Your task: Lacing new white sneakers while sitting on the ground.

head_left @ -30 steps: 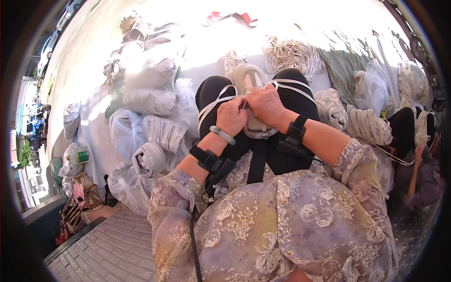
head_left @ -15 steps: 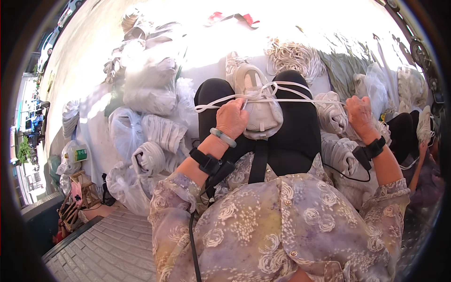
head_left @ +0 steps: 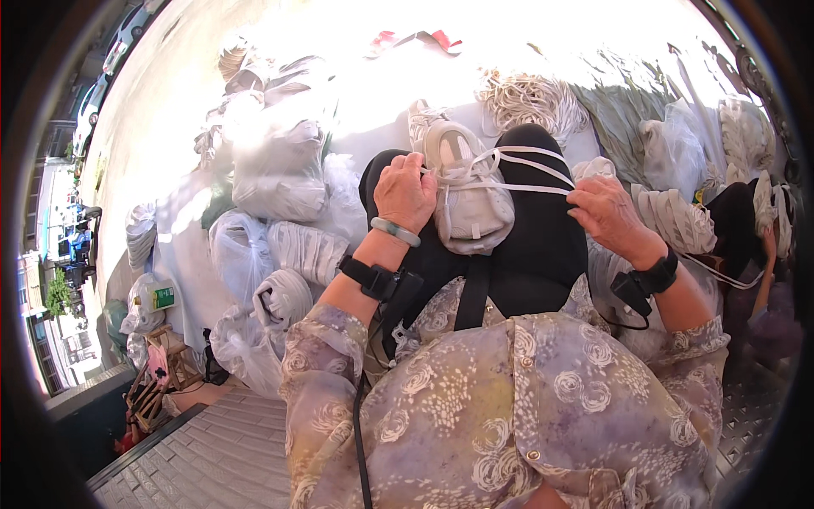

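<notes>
The left hand (head_left: 405, 195) pinches white lace (head_left: 534, 187) beside the pale shoe (head_left: 476, 216), which sits between black-clad thighs (head_left: 547, 233). Lace already crosses the shoe's front; long lengths remain loose, one stretching rightward to the right hand's (head_left: 612, 219) pinched fingertips.

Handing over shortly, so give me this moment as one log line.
left hand: closed on lace | right hand: pinching lace, right of shoe | shoe: on lap | cord pile: beyond right knee
</notes>
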Motion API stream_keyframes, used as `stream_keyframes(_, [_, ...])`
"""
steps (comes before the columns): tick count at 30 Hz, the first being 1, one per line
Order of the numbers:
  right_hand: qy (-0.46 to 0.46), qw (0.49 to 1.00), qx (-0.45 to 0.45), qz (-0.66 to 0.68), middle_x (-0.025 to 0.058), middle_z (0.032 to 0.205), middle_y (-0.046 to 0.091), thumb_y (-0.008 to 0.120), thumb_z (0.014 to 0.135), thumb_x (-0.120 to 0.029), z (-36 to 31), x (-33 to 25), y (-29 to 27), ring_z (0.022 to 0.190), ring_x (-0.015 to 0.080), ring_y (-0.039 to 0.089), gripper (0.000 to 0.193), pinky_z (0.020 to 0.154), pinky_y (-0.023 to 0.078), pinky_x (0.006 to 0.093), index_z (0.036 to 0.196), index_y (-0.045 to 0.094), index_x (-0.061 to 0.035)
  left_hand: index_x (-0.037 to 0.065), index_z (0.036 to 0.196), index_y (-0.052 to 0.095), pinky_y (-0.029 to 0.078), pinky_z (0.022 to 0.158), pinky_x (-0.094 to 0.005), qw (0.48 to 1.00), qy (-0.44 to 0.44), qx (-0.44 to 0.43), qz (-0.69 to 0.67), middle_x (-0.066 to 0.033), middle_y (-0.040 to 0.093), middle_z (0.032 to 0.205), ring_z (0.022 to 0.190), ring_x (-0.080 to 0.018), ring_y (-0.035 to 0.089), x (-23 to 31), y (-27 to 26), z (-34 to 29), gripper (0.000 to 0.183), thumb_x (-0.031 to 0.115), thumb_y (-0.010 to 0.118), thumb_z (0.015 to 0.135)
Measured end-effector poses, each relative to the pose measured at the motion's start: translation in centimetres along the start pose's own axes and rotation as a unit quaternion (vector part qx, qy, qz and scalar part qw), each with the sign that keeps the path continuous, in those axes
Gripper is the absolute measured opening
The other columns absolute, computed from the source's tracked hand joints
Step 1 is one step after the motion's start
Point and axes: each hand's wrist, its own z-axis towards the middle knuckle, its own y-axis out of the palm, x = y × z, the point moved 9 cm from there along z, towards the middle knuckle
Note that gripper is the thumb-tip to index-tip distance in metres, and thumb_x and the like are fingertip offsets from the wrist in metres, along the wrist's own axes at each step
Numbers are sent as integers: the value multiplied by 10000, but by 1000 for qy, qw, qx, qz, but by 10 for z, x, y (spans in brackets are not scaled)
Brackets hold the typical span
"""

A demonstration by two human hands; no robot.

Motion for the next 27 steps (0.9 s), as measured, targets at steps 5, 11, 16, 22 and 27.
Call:
stream_keyframes(5, [-56, 997, 50, 8, 56, 841, 574, 659, 718, -117, 45, -26, 42, 923, 245, 526, 239, 784, 366, 386, 934, 565, -77, 83, 950, 603, 378, 884, -484, 984, 40, -154, 84, -66, 596, 1006, 1007, -280, 511, -1, 35, 10, 244, 242, 531, 780])
stream_keyframes(11, [-13, 1000, -2, -24, 38, 815, 575, 660, 729, -165, 54, -19, 67, 860, 221, 542, 221, 773, 332, 366, 914, 562, -92, 134, 1036, 585, 245, 934, -591, 961, 24, -245, 126, -65, 616, 995, 1055, -255, 508, -8, 50, 10, 283, 141, 513, 762])
stream_keyframes(16, [5, 1000, -13, 6, 44, 804, 575, 655, 737, -166, 54, -15, 66, 852, 217, 564, 188, 779, 341, 366, 895, 583, -91, 114, 926, 644, 399, 847, -448, 956, 68, -277, 73, -43, 653, 863, 890, -237, 592, -5, 45, 12, 197, 159, 573, 747])
stream_keyframes(22, [23, 992, 8, 127, 79, 793, 581, 619, 764, -160, 55, -14, 64, 789, 269, 582, 119, 692, 422, 378, 846, 597, -76, 30, 797, 678, 479, 735, -286, 862, -79, -387, -318, -26, 651, 820, 779, -152, 610, -13, 39, 6, 155, 179, 637, 815])
stream_keyframes(27, [-3, 987, 31, 157, 102, 745, 561, 603, 765, -141, 54, -19, 60, 716, 297, 573, 84, 601, 442, 388, 779, 581, -62, -2, 814, 660, 449, 844, -286, 748, -106, -342, -559, -78, 633, 946, 902, -155, 589, 0, 29, 6, 135, 125, 618, 830])
